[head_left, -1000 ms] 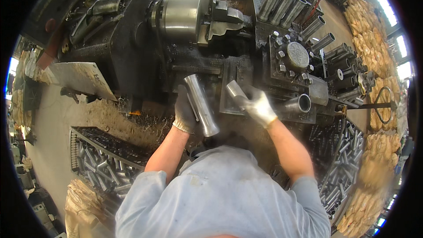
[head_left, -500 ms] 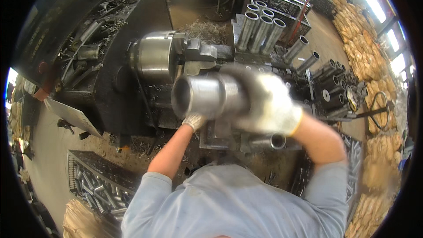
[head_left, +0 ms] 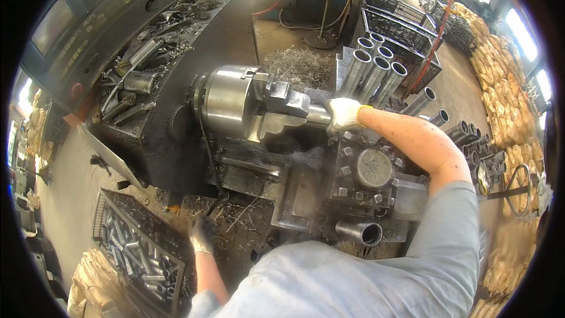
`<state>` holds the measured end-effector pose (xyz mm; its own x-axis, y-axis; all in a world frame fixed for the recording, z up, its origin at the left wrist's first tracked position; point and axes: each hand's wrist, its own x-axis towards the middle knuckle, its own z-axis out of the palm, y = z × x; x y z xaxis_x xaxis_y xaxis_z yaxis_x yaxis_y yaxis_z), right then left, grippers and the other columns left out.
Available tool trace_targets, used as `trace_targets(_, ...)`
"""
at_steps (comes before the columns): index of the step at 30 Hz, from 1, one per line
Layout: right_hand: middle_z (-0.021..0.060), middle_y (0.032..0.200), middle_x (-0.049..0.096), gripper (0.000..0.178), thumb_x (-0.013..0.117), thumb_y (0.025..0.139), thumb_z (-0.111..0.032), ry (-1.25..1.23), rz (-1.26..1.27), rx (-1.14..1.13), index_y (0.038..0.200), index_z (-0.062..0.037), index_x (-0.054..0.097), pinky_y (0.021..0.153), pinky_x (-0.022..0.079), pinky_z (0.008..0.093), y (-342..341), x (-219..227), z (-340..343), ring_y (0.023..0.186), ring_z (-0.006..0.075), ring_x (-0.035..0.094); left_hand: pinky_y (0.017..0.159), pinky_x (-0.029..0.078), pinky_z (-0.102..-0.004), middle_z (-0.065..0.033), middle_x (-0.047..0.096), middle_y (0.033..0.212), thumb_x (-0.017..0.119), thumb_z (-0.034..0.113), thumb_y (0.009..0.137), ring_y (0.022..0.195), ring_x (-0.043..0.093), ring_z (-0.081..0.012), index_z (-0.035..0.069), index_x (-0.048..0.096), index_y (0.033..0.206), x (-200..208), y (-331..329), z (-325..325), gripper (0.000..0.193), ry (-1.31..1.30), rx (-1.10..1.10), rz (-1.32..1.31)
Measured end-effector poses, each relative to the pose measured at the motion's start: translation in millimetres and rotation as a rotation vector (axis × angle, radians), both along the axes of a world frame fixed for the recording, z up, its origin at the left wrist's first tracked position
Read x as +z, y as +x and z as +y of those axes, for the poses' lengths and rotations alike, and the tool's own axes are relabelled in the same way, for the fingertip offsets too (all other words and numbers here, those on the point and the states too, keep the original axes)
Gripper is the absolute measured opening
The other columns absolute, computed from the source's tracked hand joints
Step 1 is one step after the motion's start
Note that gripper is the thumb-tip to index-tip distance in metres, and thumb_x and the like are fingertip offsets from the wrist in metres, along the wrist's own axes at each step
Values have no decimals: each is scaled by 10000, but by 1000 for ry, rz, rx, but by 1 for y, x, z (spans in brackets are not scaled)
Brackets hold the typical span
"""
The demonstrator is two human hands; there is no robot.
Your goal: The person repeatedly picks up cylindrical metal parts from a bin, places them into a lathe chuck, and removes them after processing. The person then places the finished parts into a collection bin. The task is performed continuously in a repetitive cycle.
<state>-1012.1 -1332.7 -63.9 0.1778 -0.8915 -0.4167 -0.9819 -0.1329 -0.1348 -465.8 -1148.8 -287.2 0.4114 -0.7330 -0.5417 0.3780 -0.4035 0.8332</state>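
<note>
A steel lathe chuck (head_left: 226,101) with stepped jaws (head_left: 286,101) faces right across the machine. A short length of bright metal tube (head_left: 318,115) sticks out of the jaws. My gloved right hand (head_left: 345,114) is closed around the tube's outer end, which it covers. Low at the front of the lathe is my gloved left hand (head_left: 201,234), its dark-coated fingers beside a thin dark lever (head_left: 216,205). Whether those fingers grip the lever is too unclear to see. Just below my right forearm stands the square tool post (head_left: 368,168) with several bolts.
Upright tubes (head_left: 375,76) stand behind the tool post, with more tubes (head_left: 471,135) at right. A larger tube (head_left: 360,232) lies near my body. At lower left is a crate (head_left: 106,206) of short tubes. Metal shavings (head_left: 241,218) litter the floor.
My right hand has carried the tube from in front of me to the chuck jaws. My left hand has moved down and left, away from the tool post area. The view has shifted.
</note>
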Motion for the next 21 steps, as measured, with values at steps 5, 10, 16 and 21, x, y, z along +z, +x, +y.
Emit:
trace_targets(5, 273, 1116, 771, 750, 857, 679, -445, -5, -125, -117, 1243, 26, 713, 882, 608, 447, 7, 5, 8, 1009, 383, 769, 628, 388, -384, 1, 473, 731, 554, 501, 1068, 659, 470, -199, 176, 556, 907, -16, 79, -25, 362, -177, 140, 94)
trace_targets(10, 206, 1055, 795, 703, 874, 751, -500, 291, 81, -16, 1214, 20, 778, 823, 611, 413, -19, 15, 2, 896, 280, 767, 619, 365, -373, 20, 462, 695, 433, 658, 1074, 605, 417, -189, 205, 568, 853, 3, 102, -46, 522, -26, 247, 200)
trace_targets(16, 142, 941, 768, 619, 909, 681, -338, 216, -233, -171, 1166, 21, 769, 806, 585, 393, 12, 6, -19, 886, 259, 727, 476, 376, -270, 72, 514, 631, 476, 588, 1090, 511, 441, -127, 222, 584, 807, 36, 110, -51, 475, -3, 109, 437)
trace_targets(21, 247, 1234, 748, 837, 816, 788, -321, -122, -223, -189, 1511, -4, 538, 1000, 572, 414, 21, 30, 17, 1138, 319, 731, 475, 361, -299, 55, 510, 653, 553, 501, 1087, 497, 427, -135, 222, 572, 834, 8, 116, -61, 376, -51, 101, 131)
